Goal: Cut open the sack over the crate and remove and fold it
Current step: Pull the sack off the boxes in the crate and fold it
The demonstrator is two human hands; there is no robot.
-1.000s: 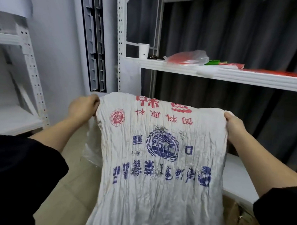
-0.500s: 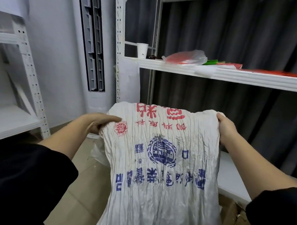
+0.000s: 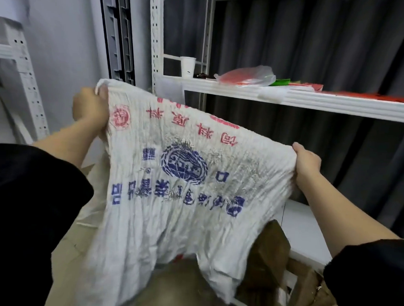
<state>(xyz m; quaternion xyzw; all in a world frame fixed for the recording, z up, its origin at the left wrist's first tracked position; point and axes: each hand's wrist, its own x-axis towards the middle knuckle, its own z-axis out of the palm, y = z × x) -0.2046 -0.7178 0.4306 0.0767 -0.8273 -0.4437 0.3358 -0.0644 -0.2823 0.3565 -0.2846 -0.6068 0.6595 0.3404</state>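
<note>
White woven sack hangs spread in the air, tilted, over brown cardboard. Left hand grips its higher top corner; right hand pinches the lower one, below the shelf.

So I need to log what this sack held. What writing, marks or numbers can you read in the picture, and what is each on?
sack, held up by the left hand and right hand:
Red characters along the top: upside down, creased, not readable.
Red round seal: too blurred.
Blue globe emblem: inner lettering illegible.
"®": small mark below the emblem.
Blue row of characters: upside down, not readable.
paper cup: a small dark mark, no readable text.
No numbers seen.
</note>
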